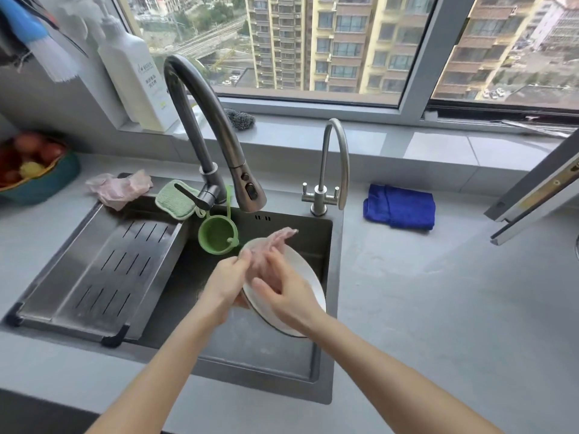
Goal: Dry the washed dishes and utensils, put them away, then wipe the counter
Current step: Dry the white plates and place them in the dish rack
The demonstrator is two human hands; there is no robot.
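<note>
A white plate (308, 281) is tilted over the dark sink (260, 355). My left hand (227, 280) grips its left rim. My right hand (283, 291) lies on the plate's face and presses a pale pink cloth (275, 242) against it, with the cloth's end sticking out past the top rim. The fingers of my right hand are spread over the cloth. Part of the plate is hidden behind both hands.
A steel drain tray (100, 270) spans the sink's left half. A green strainer cup (217, 236) hangs under the big faucet (200, 120). On the counter lie a blue cloth (399, 206), a second pink cloth (120, 186) and a green sponge (174, 200). Fruit bowl (34, 173) at far left.
</note>
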